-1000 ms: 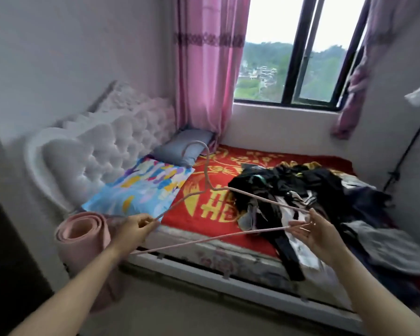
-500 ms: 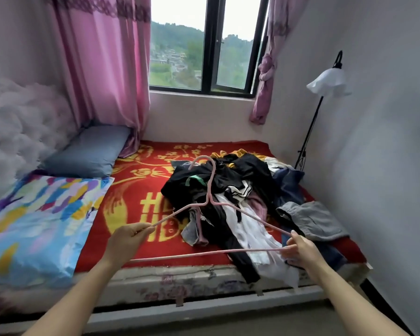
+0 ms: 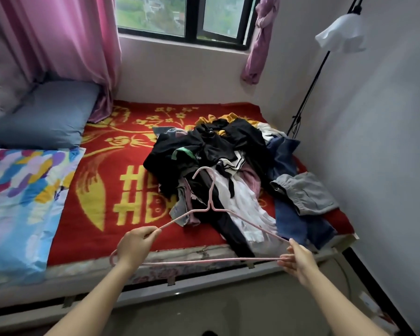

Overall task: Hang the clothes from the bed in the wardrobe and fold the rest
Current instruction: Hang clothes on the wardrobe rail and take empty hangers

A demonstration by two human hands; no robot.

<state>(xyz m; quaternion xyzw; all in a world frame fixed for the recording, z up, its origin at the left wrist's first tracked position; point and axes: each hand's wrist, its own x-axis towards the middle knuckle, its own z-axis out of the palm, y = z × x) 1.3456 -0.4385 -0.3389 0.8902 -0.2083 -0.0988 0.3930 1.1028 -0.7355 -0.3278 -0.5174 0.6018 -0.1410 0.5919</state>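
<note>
A heap of clothes (image 3: 218, 166), mostly black, white, blue and grey, lies on the right half of the bed's red and gold blanket (image 3: 121, 180). I hold a thin pink hanger (image 3: 210, 204) flat over the bed's near edge, hook pointing at the heap. My left hand (image 3: 134, 246) grips the hanger's left end; a second pink hook shows below that fist. My right hand (image 3: 297, 259) pinches the right corner with its fingertips. The wardrobe is out of view.
A blue pillow (image 3: 44, 115) and a colourful pillow (image 3: 20, 202) lie on the left. Pink curtains (image 3: 66, 37) flank the window. A floor lamp (image 3: 340, 32) stands by the right wall, close to the bed. The bed frame's edge (image 3: 192, 280) runs across in front of me.
My view has swung right and down, from the headboard side to the clothes heap. Both hands have kept their hold on the hanger, which now sits lower over the bed's edge.
</note>
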